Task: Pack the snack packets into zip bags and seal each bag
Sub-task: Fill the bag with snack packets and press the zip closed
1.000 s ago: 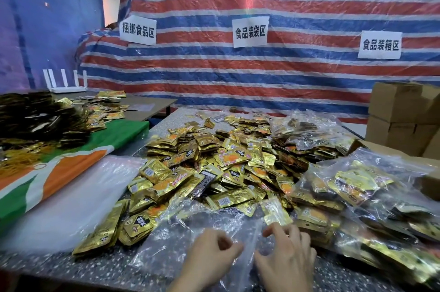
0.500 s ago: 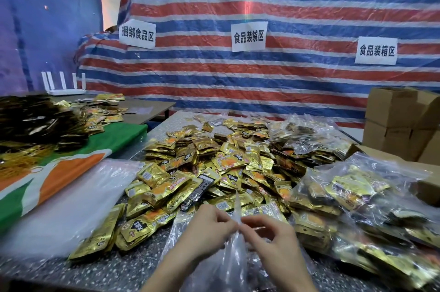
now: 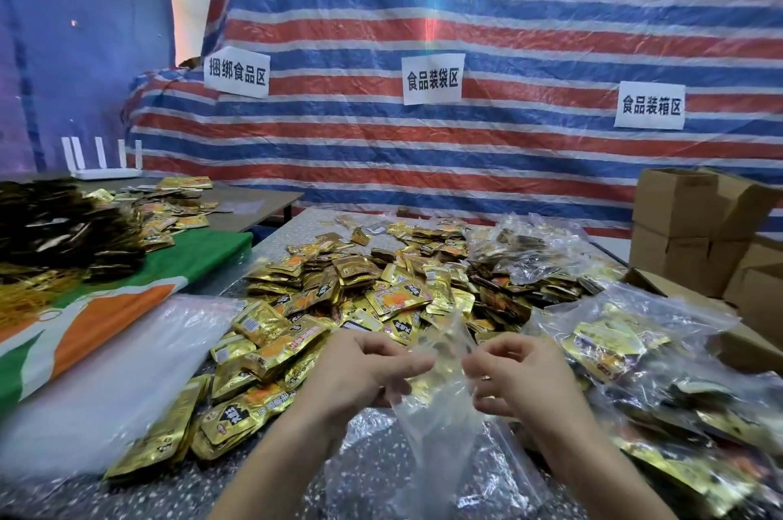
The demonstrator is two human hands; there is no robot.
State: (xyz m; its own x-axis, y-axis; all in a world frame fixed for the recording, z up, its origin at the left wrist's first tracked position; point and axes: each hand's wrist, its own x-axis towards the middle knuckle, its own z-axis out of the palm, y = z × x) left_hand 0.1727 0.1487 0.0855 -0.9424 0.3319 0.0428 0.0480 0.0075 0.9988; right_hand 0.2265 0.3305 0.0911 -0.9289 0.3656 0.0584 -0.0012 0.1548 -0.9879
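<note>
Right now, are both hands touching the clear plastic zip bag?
Touching. The head view shows the left hand and right hand pinching the clear plastic zip bag at its mouth.

Zip bag point(image 3: 440, 426): mouth blurred where pinched between left hand point(image 3: 356, 375) and right hand point(image 3: 521, 379); seal strip not made out; lower end cut off by the bottom edge.
Snack packets point(image 3: 381, 286): print too small to be read.
Cardboard boxes point(image 3: 695, 231): clipped by the right edge.
Dark heap point(image 3: 63, 223): cut off at left, contents not discerned.
</note>
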